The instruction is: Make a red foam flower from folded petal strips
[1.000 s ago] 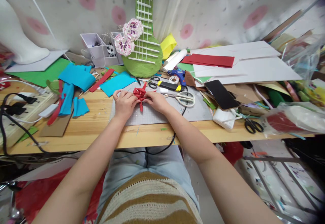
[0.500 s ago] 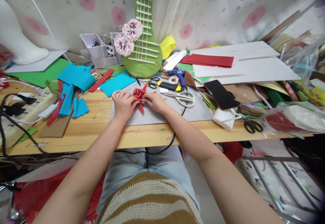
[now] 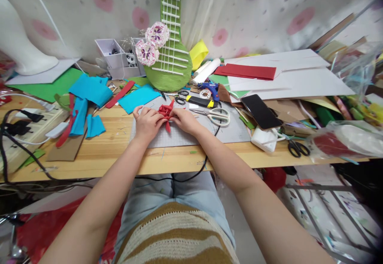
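Observation:
A red paper flower (image 3: 166, 111) with pointed petals lies low over the grey cutting mat (image 3: 236, 134). My left hand (image 3: 147, 122) grips its left side, fingers bent and pressed together. On the right edge of the flower, my right hand (image 3: 184, 121) pinches with thumb and fingertips. Both hands partly cover the flower, so its underside is hidden. Just right of my right hand rest white-handled scissors (image 3: 218, 116). Behind the hands are a yellow and black utility knife (image 3: 200, 101) and a blue glue gun (image 3: 212, 90).
A green guitar-shaped piece (image 3: 170, 72) with two paper flowers stands at the back. Blue crepe paper (image 3: 92, 90) and a power strip (image 3: 36, 136) lie left. A phone (image 3: 260, 111), black scissors (image 3: 298, 148) and white boards (image 3: 299, 84) sit right. A black cord (image 3: 206, 162) hangs over the table edge.
Both hands stay on the red flower with barely any shift. The fingers of my right hand have moved slightly over the flower's right side.

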### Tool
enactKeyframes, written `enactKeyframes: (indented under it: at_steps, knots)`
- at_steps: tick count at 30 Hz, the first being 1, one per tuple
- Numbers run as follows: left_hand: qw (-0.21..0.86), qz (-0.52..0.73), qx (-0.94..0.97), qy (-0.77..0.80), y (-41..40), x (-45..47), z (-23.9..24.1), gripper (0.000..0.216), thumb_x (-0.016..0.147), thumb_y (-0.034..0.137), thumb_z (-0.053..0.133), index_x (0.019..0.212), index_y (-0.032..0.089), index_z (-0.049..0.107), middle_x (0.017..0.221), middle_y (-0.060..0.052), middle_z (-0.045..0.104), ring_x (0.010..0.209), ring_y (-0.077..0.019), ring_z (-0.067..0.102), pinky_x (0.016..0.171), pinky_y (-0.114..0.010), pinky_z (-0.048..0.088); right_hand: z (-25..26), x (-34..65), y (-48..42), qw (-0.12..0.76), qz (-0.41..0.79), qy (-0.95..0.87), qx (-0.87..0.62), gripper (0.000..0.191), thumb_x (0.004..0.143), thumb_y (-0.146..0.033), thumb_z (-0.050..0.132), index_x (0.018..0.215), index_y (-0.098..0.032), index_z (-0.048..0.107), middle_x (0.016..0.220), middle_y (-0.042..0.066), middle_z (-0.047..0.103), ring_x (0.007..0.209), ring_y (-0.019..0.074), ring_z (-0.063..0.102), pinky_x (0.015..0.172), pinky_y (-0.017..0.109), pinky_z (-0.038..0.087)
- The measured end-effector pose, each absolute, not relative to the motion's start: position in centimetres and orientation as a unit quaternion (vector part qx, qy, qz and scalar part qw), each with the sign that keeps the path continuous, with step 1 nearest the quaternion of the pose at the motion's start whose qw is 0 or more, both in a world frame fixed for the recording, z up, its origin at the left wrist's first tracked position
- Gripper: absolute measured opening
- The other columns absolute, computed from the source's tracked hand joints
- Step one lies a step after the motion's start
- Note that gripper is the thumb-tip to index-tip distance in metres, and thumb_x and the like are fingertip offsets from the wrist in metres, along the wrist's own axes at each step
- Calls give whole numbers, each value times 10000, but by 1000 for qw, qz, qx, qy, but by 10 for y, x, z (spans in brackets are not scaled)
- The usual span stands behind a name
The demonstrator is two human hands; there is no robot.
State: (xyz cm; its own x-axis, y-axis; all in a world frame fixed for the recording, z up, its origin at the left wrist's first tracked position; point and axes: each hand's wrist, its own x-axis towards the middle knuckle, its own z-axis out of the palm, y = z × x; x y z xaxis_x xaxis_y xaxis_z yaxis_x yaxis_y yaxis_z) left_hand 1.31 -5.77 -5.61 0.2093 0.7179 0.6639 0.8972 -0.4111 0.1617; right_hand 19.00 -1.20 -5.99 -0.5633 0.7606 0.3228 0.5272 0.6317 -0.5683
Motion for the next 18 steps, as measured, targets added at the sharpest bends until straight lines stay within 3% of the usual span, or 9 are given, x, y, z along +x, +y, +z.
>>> enactKeyframes:
  at_steps: [3,9,18]
  knots:
    - [146,-378,-720,-563,-64,21,-53,138,775,338,585,801,233,671,872,-42,664,913,-227,540,975,-460,246,-63,188,-10,289,204,-849,-393,72,825,-165,534,863,-162,595,890,53,641,823,165,557,752,287,407]
    - [168,-347,-718,-580,-63,35,-58,216,782,397,575,694,224,670,739,-44,679,814,-233,548,906,-462,267,-60,183,-10,296,188,-842,-409,69,821,-146,524,856,-163,580,891,65,633,840,181,547,773,305,411]
    - [116,-342,-701,-615,-62,34,-61,182,805,294,534,730,232,688,719,-39,702,744,-218,569,867,-443,292,-58,182,-10,307,199,-826,-430,66,827,-169,537,849,-170,600,875,52,645,832,176,556,766,298,417]
